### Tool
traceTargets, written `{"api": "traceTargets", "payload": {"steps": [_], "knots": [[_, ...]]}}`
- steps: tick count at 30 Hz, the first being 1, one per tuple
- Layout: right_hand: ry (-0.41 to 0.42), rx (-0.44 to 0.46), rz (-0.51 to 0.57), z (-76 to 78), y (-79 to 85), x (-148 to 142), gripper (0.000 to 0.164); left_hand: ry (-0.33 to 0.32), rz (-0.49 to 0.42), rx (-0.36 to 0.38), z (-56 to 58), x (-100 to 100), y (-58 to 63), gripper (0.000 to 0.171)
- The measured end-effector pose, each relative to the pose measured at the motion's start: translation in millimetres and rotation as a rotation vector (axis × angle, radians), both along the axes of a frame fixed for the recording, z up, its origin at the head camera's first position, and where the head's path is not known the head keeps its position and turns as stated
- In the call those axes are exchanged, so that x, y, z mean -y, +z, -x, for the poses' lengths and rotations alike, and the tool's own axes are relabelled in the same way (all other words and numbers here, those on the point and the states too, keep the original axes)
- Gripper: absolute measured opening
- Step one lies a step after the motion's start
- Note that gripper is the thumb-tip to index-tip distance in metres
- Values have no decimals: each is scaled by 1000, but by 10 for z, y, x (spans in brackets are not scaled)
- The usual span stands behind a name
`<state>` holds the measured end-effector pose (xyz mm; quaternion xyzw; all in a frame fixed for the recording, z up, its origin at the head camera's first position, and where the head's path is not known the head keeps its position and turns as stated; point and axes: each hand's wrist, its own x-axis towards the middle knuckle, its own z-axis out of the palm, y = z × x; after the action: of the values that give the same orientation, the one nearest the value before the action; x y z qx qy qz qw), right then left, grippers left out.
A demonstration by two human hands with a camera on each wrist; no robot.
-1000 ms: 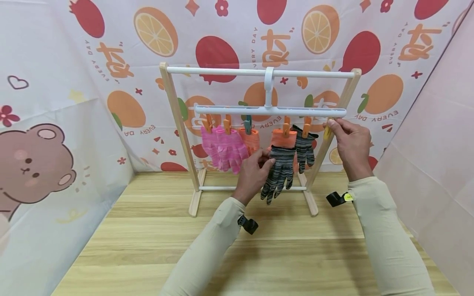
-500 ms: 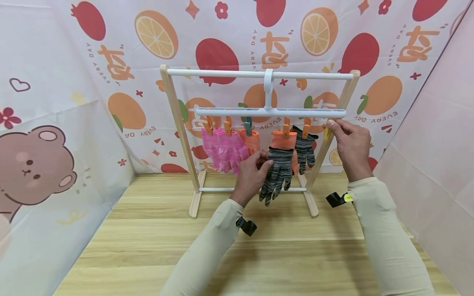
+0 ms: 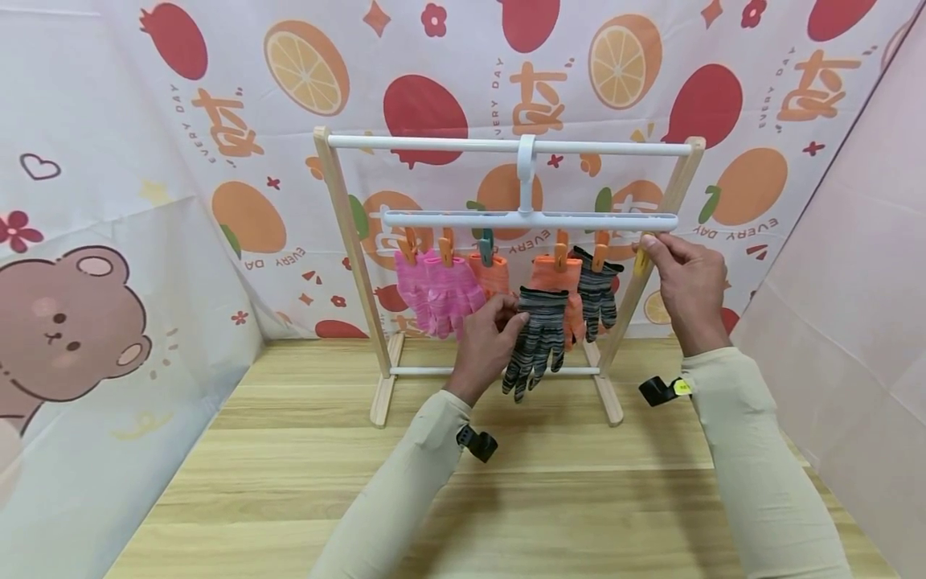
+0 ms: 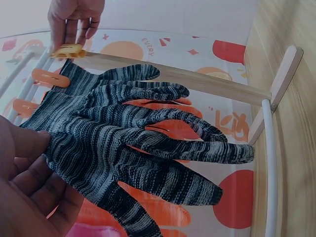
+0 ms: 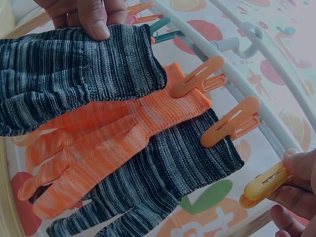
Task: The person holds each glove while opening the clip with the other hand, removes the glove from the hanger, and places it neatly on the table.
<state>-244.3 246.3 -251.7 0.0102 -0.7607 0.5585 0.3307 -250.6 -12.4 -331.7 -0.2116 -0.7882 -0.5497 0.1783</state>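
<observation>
My left hand point(image 3: 483, 342) pinches a grey-and-black striped knit glove point(image 3: 538, 334) near its cuff, thumb on the near side. The glove's fingers hang downward in front of an orange glove point(image 3: 555, 277). With thumb and fingers, my right hand point(image 3: 689, 283) pinches a yellow clothespin point(image 5: 265, 183) just under the right end of the white hanger point(image 3: 456, 219). Whether that clothespin is joined to the hanger is hidden by the hand. Beside it, another striped glove point(image 3: 596, 293) hangs from an orange clothespin point(image 5: 231, 121). A second orange clothespin point(image 5: 198, 77) grips the orange glove's cuff.
Pink gloves point(image 3: 448, 293) and another orange glove point(image 3: 492, 273), under a teal clothespin point(image 3: 486, 248), hang on the left half. The hanger hooks over the top bar point(image 3: 434, 145) of a wooden rack point(image 3: 338, 209). It stands on a wooden table point(image 3: 289, 482) before a fruit-print cloth.
My left hand has drawn the striped glove slightly left and down, uncovering more of the orange glove behind it. The right hand stays at the yellow clothespin.
</observation>
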Motion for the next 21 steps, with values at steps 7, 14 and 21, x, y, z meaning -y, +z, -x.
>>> {"api": "traceTargets", "payload": {"steps": [7, 14, 21], "knots": [[-4, 15, 4, -15, 3, -4, 43, 20, 9, -18, -15, 35, -6, 10], [-4, 0, 4, -6, 7, 7, 42, 12, 4, -4, -27, 77, -2, 9], [-13, 10, 7, 13, -5, 1, 40, 18, 19, -22, -30, 118, 9, 10]]}}
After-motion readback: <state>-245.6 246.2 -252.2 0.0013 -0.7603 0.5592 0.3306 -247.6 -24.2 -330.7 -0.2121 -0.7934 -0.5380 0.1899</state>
